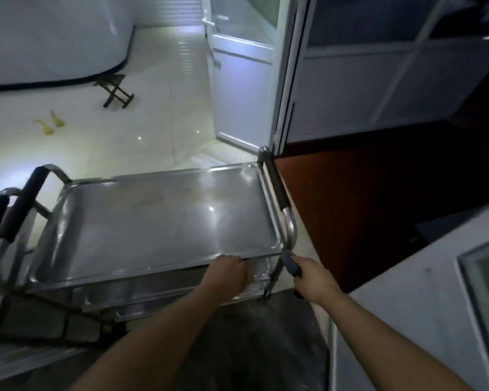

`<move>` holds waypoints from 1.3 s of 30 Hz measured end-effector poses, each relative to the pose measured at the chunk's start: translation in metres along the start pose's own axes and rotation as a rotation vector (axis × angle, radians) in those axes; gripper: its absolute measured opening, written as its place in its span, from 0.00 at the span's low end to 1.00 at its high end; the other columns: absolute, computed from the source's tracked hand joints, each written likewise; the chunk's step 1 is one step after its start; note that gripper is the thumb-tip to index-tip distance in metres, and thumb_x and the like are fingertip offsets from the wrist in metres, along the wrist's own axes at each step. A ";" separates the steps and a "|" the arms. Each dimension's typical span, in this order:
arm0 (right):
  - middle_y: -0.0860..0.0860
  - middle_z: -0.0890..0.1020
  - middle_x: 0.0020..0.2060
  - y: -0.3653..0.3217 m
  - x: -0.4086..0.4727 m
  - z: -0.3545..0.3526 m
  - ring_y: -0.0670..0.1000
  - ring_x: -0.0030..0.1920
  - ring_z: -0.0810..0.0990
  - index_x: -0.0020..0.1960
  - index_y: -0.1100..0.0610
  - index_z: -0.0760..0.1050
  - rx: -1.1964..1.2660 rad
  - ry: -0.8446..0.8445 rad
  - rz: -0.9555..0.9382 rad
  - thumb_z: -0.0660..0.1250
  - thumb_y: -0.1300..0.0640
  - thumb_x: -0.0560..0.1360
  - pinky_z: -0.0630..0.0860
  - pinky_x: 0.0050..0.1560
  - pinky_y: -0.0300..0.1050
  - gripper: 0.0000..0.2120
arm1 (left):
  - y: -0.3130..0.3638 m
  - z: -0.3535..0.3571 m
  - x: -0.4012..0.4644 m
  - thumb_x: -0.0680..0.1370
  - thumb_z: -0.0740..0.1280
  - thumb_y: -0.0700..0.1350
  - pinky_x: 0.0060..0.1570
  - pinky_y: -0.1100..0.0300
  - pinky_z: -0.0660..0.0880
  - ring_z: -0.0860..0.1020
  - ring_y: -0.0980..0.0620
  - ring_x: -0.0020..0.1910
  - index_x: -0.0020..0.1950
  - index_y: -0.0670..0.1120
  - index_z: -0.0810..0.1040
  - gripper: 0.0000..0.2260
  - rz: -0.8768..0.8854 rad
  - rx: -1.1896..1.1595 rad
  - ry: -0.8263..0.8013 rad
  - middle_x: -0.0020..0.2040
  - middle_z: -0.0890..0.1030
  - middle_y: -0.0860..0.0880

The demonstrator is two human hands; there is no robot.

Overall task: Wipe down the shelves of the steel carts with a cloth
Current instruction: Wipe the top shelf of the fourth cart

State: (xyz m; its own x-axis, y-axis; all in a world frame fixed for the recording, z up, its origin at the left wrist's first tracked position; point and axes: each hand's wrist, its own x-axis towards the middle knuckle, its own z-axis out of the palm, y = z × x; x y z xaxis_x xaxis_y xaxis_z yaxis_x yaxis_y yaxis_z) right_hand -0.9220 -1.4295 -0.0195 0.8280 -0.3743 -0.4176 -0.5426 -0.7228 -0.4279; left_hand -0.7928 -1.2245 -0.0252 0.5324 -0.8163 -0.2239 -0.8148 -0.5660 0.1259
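No readable writing or brand anywhere. Left hand (227, 273) curled over the near rim of the steel cart (164, 218), fingers gripping the edge of the top shelf (158, 221). Right hand (311, 277) closed around a grey cloth (292, 263), just beside the cart's near right corner post. Dull sheen and faint smears across the shelf. Black-padded handles (275, 182) at both ends. Glossy white tile floor (153, 108) beyond, open white door (237, 80), yellow slippers (50, 122), small dark stool (116, 90); dim room, reddish floor to the right.
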 end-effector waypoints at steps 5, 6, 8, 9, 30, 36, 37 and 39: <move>0.55 0.78 0.60 0.075 0.027 -0.082 0.55 0.55 0.78 0.71 0.53 0.70 -0.085 0.038 0.105 0.61 0.63 0.77 0.77 0.53 0.48 0.23 | 0.047 -0.043 0.075 0.79 0.62 0.48 0.55 0.54 0.70 0.80 0.45 0.52 0.51 0.47 0.82 0.11 -0.020 0.017 0.029 0.51 0.82 0.47; 0.54 0.78 0.60 0.083 0.034 -0.095 0.55 0.56 0.78 0.71 0.53 0.70 -0.088 0.031 0.122 0.61 0.63 0.77 0.78 0.54 0.49 0.23 | 0.052 -0.048 0.088 0.79 0.62 0.47 0.55 0.53 0.70 0.79 0.46 0.52 0.49 0.48 0.81 0.08 -0.009 0.013 0.052 0.51 0.81 0.48; 0.54 0.78 0.60 0.094 0.052 -0.117 0.55 0.56 0.78 0.71 0.53 0.70 -0.069 0.027 0.139 0.60 0.63 0.77 0.79 0.56 0.51 0.23 | 0.057 -0.051 0.114 0.81 0.60 0.47 0.56 0.53 0.69 0.78 0.47 0.53 0.52 0.49 0.80 0.09 0.003 0.028 0.112 0.52 0.80 0.49; 0.54 0.78 0.61 0.098 0.063 -0.127 0.55 0.56 0.78 0.71 0.53 0.70 -0.059 0.028 0.144 0.60 0.63 0.78 0.78 0.57 0.51 0.22 | 0.058 -0.051 0.128 0.83 0.58 0.49 0.55 0.52 0.70 0.78 0.46 0.54 0.53 0.48 0.80 0.11 0.004 0.039 0.157 0.53 0.80 0.48; 0.51 0.74 0.67 0.118 0.383 -0.293 0.56 0.64 0.75 0.71 0.51 0.70 -0.266 0.030 -0.071 0.61 0.59 0.78 0.75 0.62 0.55 0.21 | -0.014 -0.075 0.444 0.77 0.58 0.51 0.50 0.48 0.77 0.79 0.44 0.52 0.52 0.48 0.82 0.15 -0.197 0.023 0.365 0.53 0.80 0.48; 0.51 0.77 0.61 0.124 0.528 -0.343 0.57 0.59 0.77 0.63 0.49 0.71 -0.320 -0.051 -0.238 0.62 0.56 0.72 0.76 0.58 0.53 0.19 | -0.047 -0.086 0.522 0.76 0.58 0.52 0.50 0.51 0.78 0.80 0.44 0.52 0.49 0.49 0.84 0.16 -0.395 0.085 0.292 0.52 0.82 0.48; 0.51 0.78 0.60 0.122 0.550 -0.355 0.57 0.58 0.78 0.61 0.49 0.70 -0.311 -0.057 -0.268 0.62 0.55 0.72 0.76 0.57 0.53 0.17 | -0.053 -0.090 0.535 0.76 0.57 0.52 0.48 0.51 0.78 0.80 0.44 0.51 0.49 0.49 0.85 0.17 -0.455 0.070 0.292 0.52 0.82 0.48; 0.53 0.79 0.58 0.116 0.587 -0.379 0.58 0.57 0.79 0.60 0.50 0.70 -0.298 -0.082 -0.326 0.62 0.56 0.72 0.77 0.56 0.53 0.16 | -0.059 -0.100 0.559 0.75 0.58 0.52 0.46 0.52 0.79 0.81 0.44 0.50 0.49 0.50 0.85 0.17 -0.582 0.011 0.263 0.50 0.82 0.48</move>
State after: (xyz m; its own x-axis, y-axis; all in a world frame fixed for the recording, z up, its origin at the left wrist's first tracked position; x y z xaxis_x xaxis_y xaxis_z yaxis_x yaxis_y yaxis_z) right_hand -0.4453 -1.9532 -0.0109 0.9284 -0.0607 -0.3666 -0.1809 -0.9356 -0.3033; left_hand -0.4244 -1.6587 -0.0607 0.9261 -0.3772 -0.0082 -0.3765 -0.9253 0.0450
